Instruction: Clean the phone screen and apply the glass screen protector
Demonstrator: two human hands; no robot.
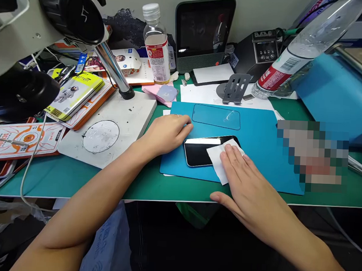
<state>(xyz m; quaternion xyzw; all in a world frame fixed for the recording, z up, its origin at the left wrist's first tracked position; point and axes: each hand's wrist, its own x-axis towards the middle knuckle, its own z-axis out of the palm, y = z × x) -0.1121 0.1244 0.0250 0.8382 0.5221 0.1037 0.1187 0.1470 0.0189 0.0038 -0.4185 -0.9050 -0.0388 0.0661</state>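
Note:
A smartphone (198,154) with a glossy black screen and pale frame lies face up on the blue mat (258,151). Over its right end is a small white wipe (218,161), partly hidden under my right hand (239,170). That hand presses down on the wipe with fingers flat and close together, thumb held away to the left. My left hand (169,133) rests at the phone's upper left corner, its fingers curled in and partly hidden. Whether it touches the phone I cannot tell. Behind the phone lies a clear screen protector (216,116) with a black border.
A microscope (69,14) on a white base (133,121) stands left, beside stacked boxes (74,95). Behind the mat are a drink bottle (157,50), a dark-screened device (205,32) and a grey phone stand (236,89). A large bottle (292,60) leans right, near a blurred patch.

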